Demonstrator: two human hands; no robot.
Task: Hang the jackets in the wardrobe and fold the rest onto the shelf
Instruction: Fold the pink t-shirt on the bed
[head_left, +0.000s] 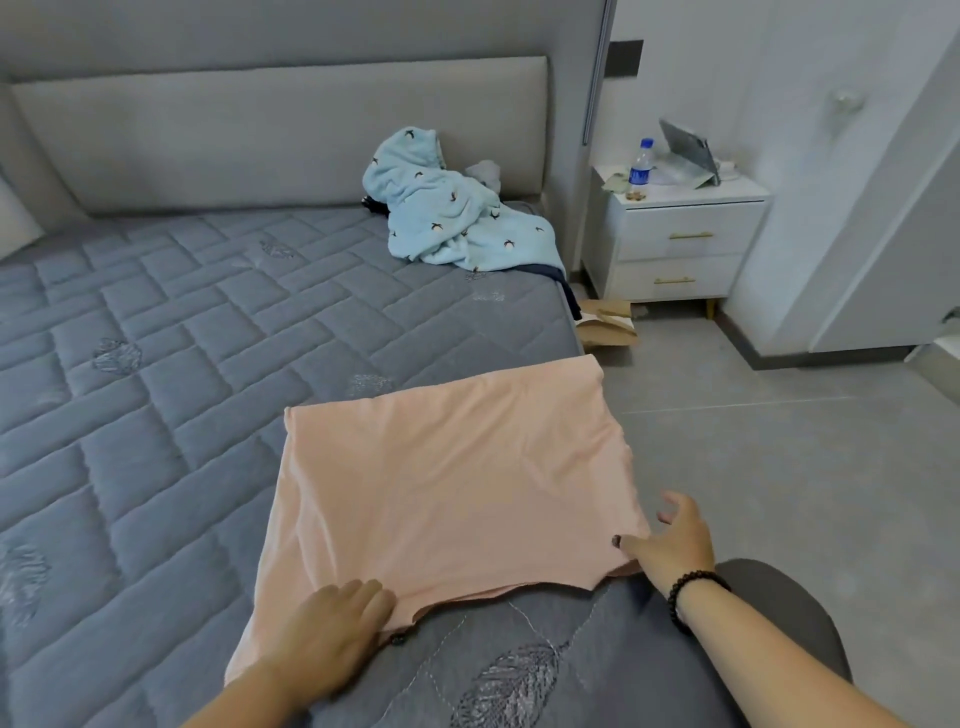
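A peach-pink garment (447, 478) lies flattened on the near right part of the grey quilted mattress (171, 332), its right side reaching the bed's edge. My left hand (337, 629) rests flat on its near left hem, thumb tucked at the hem's edge. My right hand (672, 543) is at the near right corner, thumb on top of the fabric and fingers spread past the edge. A light blue fleece hooded garment (452, 213) with small dark motifs is heaped at the far right of the bed against the headboard, over something dark.
A white nightstand (680, 244) with gold handles stands right of the bed, holding a water bottle (641, 163) and a propped tablet. A cardboard piece (608, 325) lies on the grey tiled floor beside the bed. White panels (883, 208) rise at far right.
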